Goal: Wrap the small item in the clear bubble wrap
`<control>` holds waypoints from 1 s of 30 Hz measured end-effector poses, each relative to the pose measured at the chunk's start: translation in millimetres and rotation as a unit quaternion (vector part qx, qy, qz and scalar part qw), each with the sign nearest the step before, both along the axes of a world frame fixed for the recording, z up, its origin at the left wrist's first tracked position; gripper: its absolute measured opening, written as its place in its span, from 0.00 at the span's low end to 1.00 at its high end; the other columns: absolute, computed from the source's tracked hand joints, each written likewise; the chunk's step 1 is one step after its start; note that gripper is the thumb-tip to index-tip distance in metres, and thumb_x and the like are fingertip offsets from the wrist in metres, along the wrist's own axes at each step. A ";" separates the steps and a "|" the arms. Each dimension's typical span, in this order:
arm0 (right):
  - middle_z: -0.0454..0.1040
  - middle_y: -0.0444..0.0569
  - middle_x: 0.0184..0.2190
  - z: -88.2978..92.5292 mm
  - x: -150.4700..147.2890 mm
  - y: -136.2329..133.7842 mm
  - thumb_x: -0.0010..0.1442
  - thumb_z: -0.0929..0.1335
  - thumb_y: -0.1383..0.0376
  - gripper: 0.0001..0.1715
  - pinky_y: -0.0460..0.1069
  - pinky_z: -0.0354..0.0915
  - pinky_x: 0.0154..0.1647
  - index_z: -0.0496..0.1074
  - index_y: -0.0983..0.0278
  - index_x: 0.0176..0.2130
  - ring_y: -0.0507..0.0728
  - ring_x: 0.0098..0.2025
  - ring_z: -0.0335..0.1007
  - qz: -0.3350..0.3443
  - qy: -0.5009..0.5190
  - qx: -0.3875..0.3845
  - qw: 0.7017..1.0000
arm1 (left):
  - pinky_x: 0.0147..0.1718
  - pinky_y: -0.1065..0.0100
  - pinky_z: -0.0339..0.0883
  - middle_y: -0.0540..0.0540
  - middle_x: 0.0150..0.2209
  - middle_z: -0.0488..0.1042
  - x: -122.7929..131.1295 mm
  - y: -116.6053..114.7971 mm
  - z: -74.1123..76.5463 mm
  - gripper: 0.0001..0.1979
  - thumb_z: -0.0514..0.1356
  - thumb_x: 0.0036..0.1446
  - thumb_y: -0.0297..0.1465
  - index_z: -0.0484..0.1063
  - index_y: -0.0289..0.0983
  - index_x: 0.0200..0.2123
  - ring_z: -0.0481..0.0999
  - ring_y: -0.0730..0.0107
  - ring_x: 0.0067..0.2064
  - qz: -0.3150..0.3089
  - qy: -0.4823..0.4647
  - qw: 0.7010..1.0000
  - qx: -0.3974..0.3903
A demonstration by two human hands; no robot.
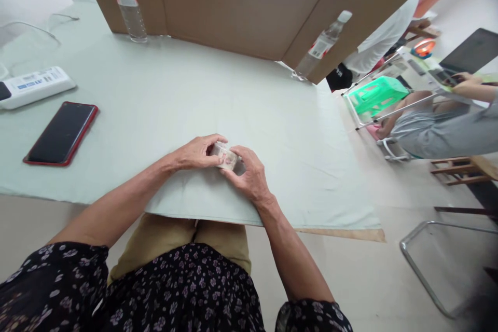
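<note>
Between my two hands is a small pale block with reddish print, like a little box or a deck of cards (226, 156); its exact kind is too small to tell. My left hand (196, 153) grips its left end, thumb in front and fingers behind. On the right end, my right hand (251, 172) holds it the same way, fingers curved over the far corner and thumb at the near edge. Both hands rest low over the pale green tablecloth (249, 98), close to the table's front edge.
A phone in a red case (62, 134) and a white power strip (37, 85) lie at left. Two water bottles, one left (126, 5) and one right (322, 46), stand against a cardboard screen (241, 5). At right, a person in grey sits by a laptop (472, 52) and green stool (375, 94).
</note>
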State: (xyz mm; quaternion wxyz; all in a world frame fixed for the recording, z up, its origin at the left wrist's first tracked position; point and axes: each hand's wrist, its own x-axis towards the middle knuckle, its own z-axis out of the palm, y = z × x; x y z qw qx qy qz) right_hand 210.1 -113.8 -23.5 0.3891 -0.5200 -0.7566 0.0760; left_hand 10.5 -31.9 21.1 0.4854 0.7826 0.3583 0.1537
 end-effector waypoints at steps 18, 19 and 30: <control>0.81 0.49 0.45 22.1 11.0 7.5 0.67 0.69 0.60 0.08 0.57 0.62 0.50 0.77 0.58 0.44 0.60 0.48 0.74 -0.024 -0.141 0.091 0.986 | 0.31 0.68 0.58 0.50 0.32 0.71 1.1 -1.3 2.8 0.19 0.61 0.51 0.39 0.74 0.35 0.44 0.66 0.70 0.32 0.008 -0.018 0.999 -0.050; 0.81 0.49 0.44 22.5 8.7 8.3 0.67 0.68 0.62 0.07 0.57 0.61 0.51 0.76 0.58 0.43 0.59 0.47 0.74 -0.026 -0.163 0.114 0.980 | 0.31 0.69 0.58 0.50 0.32 0.70 1.6 -1.6 2.8 0.18 0.61 0.51 0.39 0.74 0.35 0.43 0.65 0.70 0.32 0.011 -0.018 0.998 -0.052; 0.81 0.49 0.41 23.0 17.9 28.3 0.67 0.66 0.63 0.08 0.55 0.63 0.50 0.75 0.59 0.40 0.58 0.46 0.76 -0.015 -0.054 0.045 0.997 | 0.31 0.69 0.59 0.50 0.32 0.71 1.7 -1.4 3.7 0.19 0.61 0.50 0.38 0.74 0.36 0.44 0.66 0.70 0.32 0.016 -0.011 0.998 -0.054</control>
